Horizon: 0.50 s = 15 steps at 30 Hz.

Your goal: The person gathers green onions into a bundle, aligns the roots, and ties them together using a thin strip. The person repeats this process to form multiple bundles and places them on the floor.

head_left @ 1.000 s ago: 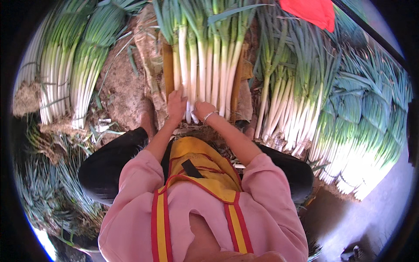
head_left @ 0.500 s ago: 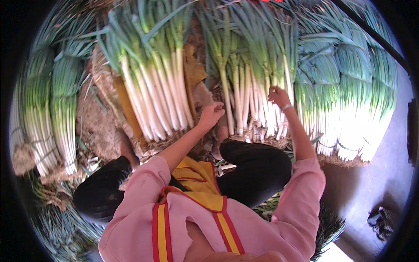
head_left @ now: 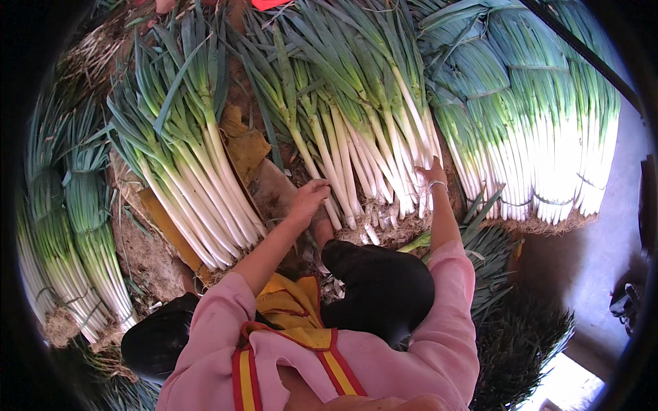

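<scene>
A loose pile of leeks [head_left: 356,147] lies in front of me, green tops away and white root ends nearest. My right hand [head_left: 432,174], with a bracelet at the wrist, is at the pile's right edge. Its fingers are bent round the white end of a leek [head_left: 415,123]. At the left edge of the same pile is my left hand [head_left: 310,200], its fingers curled closed beside the outermost white stalk. What those fingers hold, if anything, is hidden. Farther left, a second group of leeks [head_left: 199,185] rests on a yellowish-brown strip [head_left: 171,227].
Tied leek bundles [head_left: 545,137] stand at the right, and more bundles [head_left: 89,240] at the far left. Dark green leaves [head_left: 507,335] are heaped by my right side. A dark bar [head_left: 582,51] crosses the upper right. My bent knee [head_left: 384,288] is close below the middle pile.
The view has turned and shifted. My right hand has come down from above the stalks onto the pile's right edge. My left hand has moved nearer the pile's left edge, still curled.
</scene>
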{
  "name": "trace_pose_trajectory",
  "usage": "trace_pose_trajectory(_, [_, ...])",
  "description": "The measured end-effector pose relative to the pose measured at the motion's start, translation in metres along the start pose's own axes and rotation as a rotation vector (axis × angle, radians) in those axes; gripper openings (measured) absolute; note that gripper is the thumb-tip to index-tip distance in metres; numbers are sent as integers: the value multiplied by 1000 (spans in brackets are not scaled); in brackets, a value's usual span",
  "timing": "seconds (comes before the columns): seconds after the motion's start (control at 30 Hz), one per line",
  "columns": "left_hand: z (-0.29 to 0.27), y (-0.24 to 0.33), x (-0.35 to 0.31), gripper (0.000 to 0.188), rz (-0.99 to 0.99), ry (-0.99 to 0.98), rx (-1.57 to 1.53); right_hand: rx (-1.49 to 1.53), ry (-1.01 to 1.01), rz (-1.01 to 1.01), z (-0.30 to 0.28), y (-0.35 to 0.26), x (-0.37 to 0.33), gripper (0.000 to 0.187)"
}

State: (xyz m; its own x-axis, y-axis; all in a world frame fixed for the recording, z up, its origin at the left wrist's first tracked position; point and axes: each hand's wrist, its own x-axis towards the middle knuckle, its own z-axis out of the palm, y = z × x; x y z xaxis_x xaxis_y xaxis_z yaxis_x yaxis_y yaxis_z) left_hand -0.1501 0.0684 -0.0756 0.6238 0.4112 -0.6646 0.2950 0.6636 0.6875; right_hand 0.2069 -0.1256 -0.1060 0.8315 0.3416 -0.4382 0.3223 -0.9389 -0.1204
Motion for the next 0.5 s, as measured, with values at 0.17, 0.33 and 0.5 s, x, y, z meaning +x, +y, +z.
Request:
trace_pose_trajectory(0.17, [43, 16, 11, 40, 37, -126, 82, -1, -129, -146, -41, -29, -22, 84])
trace_pose_trajectory(0.33, [108, 23, 23, 59, -49, -351, 10, 576, -325, -85, -68, -66, -85, 47])
trace_pose_trajectory(0.5, [135, 15, 29, 55, -215, -463, -218, 901, -349, -114, -76, -82, -112, 26])
